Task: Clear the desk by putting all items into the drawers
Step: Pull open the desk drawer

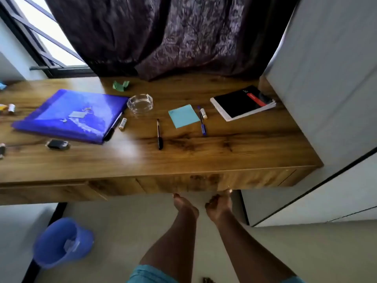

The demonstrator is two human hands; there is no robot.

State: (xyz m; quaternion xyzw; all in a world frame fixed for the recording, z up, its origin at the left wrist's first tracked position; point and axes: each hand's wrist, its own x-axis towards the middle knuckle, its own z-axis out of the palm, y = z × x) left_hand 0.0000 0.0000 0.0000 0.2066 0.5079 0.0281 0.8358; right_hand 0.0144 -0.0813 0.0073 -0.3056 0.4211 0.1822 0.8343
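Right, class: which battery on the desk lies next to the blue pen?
The battery right of the light-blue sticky note, alongside the blue pen; another lies by the blue folder instead, away from that pen.

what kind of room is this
Likely a bedroom or home study corner. A wooden desk with drawers stands below a window hung with a dark curtain. A blue folder, a notebook and pens lie on it, and a tall white cupboard stands at its right end.
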